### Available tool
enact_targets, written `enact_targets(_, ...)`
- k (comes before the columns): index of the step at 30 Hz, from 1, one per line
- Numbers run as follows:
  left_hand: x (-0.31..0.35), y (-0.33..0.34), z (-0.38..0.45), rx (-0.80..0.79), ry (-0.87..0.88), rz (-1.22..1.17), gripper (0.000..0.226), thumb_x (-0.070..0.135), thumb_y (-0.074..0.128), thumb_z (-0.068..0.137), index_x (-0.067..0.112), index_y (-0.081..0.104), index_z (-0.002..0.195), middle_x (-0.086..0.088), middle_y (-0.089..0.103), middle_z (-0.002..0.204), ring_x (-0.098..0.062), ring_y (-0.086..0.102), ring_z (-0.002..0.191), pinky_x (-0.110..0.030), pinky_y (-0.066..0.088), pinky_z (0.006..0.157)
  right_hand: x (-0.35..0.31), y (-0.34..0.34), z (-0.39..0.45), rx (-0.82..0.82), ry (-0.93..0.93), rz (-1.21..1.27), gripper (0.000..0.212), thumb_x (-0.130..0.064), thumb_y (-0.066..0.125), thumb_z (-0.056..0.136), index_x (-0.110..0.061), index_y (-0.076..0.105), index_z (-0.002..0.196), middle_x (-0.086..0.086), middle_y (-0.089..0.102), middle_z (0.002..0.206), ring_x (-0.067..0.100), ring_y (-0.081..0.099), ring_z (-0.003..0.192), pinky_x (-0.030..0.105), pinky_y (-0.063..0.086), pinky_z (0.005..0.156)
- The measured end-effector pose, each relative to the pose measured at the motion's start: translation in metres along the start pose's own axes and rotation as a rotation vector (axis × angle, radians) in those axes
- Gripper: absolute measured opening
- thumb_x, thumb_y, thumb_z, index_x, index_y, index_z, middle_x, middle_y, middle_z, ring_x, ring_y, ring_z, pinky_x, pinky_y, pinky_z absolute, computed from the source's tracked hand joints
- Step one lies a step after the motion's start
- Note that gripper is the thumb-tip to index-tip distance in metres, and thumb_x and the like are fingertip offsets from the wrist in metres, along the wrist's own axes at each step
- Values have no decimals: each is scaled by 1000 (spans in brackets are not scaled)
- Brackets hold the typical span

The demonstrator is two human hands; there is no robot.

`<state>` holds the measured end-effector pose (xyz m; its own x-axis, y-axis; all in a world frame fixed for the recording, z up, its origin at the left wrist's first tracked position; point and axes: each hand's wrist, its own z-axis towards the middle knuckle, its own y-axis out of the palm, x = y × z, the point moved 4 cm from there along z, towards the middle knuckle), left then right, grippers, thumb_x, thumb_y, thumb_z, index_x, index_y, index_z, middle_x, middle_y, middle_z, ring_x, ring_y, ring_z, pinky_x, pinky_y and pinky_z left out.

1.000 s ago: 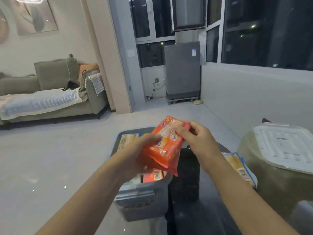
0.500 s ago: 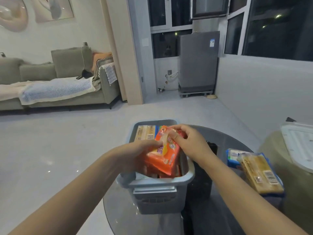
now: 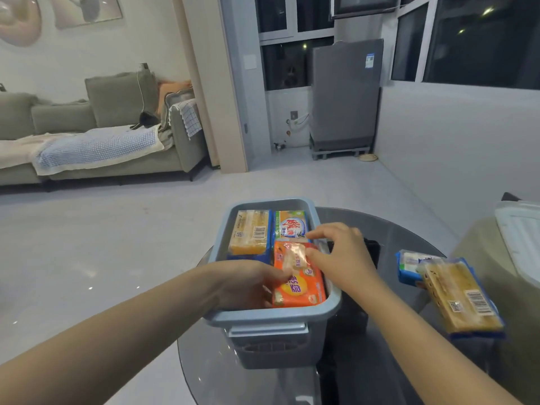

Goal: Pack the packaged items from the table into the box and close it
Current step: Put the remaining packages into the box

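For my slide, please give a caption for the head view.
Both hands settle an orange packet into the grey box; two packets wait on the table.

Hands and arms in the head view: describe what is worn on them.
Nothing is worn that shows. The left hand and the right hand are bare, with no gloves, rings, watch or bracelet visible. Both forearms are uncovered all the way to the bottom edge of the picture, so no sleeve shows. No markings or cables appear on either arm.
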<state>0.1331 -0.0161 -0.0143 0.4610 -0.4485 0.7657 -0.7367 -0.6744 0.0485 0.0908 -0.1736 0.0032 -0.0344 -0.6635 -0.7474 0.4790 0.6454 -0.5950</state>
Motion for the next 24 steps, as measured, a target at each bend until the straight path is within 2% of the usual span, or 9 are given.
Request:
enact_targets(3,-2,-3,5,127,-64,235,25,32,59,90,15,59,109,-1,71,96,-15,69,84,-27,56,73,9,2,-6,-105,54,123,41,-18,67,82,-22,57,122,-3,45,137,5,46,102,5,36,63)
enact_targets(6,1,-3,5,226,-45,474,24,45,55,89,22,61,91,8,68,81,-5,66,69,-17,50,56,12,3,-10,-123,64,139,44,-18,66,83,-24,54,125,-4,42,142,7,49,106,9,38,64)
enact_targets(10,4,5,-4,282,-4,542,27,47,50,92,25,62,80,16,65,66,4,64,48,-9,44,41,13,4,-11,-111,78,163,40,-19,65,84,-24,57,122,-5,41,144,6,47,105,7,38,61)
enact_targets(12,5,7,-8,317,13,582,29,49,49,91,24,64,89,16,65,71,3,64,58,-12,46,48,13,3,-12,-118,84,195,39,-20,65,84,-24,57,123,-5,40,145,5,47,104,8,40,61)
enact_targets(14,7,8,-12,373,64,588,37,52,47,91,21,66,101,11,68,81,-4,65,75,-19,51,64,14,3,-15,-129,93,251,39,-21,64,85,-25,58,123,-8,39,146,6,49,105,10,44,61)
enact_targets(17,9,8,-15,491,196,421,42,49,47,92,16,65,111,1,72,99,-16,68,93,-35,54,90,15,1,-21,-121,75,310,35,-26,63,85,-27,60,120,-15,44,139,1,54,92,7,46,54)
enact_targets(21,14,25,-24,648,462,370,42,39,49,92,20,53,129,0,62,121,-17,64,102,-35,55,85,19,-9,-32,-96,49,378,29,-28,61,86,-28,62,116,-23,54,110,-16,58,78,0,44,51)
enact_targets(22,14,29,-25,698,516,364,43,38,50,91,22,51,131,-1,55,129,-21,61,109,-40,54,89,21,-13,-34,-84,45,374,28,-28,59,87,-28,62,115,-25,57,102,-18,58,79,3,47,54)
enact_targets(24,17,40,-28,754,616,365,38,36,49,90,27,53,128,0,42,137,-23,51,121,-46,50,96,26,-23,-38,-36,38,352,23,-29,57,88,-31,64,110,-24,62,94,-6,63,84,16,56,68)
